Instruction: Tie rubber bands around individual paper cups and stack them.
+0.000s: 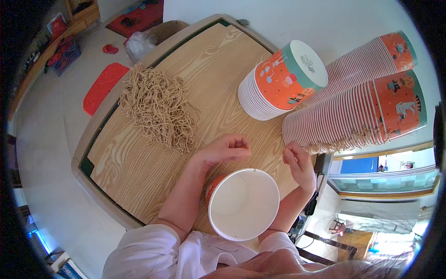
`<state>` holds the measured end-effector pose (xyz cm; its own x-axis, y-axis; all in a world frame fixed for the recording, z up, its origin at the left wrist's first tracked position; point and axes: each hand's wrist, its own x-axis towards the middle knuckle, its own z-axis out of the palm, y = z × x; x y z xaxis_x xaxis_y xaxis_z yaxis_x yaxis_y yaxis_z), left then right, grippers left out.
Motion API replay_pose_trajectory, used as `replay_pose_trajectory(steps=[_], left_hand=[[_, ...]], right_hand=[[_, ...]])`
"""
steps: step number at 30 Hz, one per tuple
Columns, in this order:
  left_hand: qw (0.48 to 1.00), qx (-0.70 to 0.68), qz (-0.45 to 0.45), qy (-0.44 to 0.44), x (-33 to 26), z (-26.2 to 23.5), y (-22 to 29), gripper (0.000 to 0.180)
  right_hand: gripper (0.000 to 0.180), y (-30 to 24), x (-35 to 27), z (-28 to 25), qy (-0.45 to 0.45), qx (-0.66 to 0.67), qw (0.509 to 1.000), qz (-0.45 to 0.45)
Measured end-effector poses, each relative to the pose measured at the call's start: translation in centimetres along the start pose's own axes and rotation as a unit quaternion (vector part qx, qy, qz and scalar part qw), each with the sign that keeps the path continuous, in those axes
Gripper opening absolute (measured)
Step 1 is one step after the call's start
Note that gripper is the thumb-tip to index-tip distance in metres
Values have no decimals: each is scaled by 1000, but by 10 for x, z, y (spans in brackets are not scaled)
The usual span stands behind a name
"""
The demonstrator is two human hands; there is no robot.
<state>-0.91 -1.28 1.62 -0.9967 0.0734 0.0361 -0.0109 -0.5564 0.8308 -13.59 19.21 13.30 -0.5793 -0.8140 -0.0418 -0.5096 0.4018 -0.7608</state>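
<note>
A round paper bucket [244, 204], white inside and orange outside, stands close to my body with its mouth tilted up at me. A speck of tan shows on its far rim. My left hand [227, 149] is held beyond the bucket, fingers curled and pinched together. To the right my right hand [298, 162] is also closed, beside the end of a long stack of nested buckets [334, 111]. Whatever either pinch holds is too small to make out. Tan cord ends [355, 141] hang along that stack's near side. A tangled heap of tan cord [160, 109] lies left of my left hand.
A shorter stack of upturned orange and green buckets [283, 83] stands at the table's far right, with another long stack [362, 60] behind. The wood-grain table [204, 56] has a raised rim. A red stool [104, 88] and a plastic bag [139, 46] are beyond its left edge.
</note>
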Motion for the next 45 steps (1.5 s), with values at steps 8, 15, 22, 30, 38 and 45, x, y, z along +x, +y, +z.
replay_pose_trajectory(steps=[8,15,22,30,38,45], left_hand=[[977,153,91,-120,-4,-13,2,12],[980,173,-68,75,10,-10,-16,17],[974,140,176,13,15,0,-15,28],[999,-21,37,-21,1,-1,-4,21],[980,58,174,-71,-4,-12,-4,9],[988,132,64,-57,2,2,4,16]], right_hand=[[6,11,9,11,29,-68,997,-25],[11,-10,16,28,-70,-145,986,-39],[11,-16,18,36,-30,-129,990,-45],[11,-30,19,50,22,-161,980,-117],[11,-32,19,51,21,-149,983,-104],[12,-23,20,52,-22,-174,980,-88]])
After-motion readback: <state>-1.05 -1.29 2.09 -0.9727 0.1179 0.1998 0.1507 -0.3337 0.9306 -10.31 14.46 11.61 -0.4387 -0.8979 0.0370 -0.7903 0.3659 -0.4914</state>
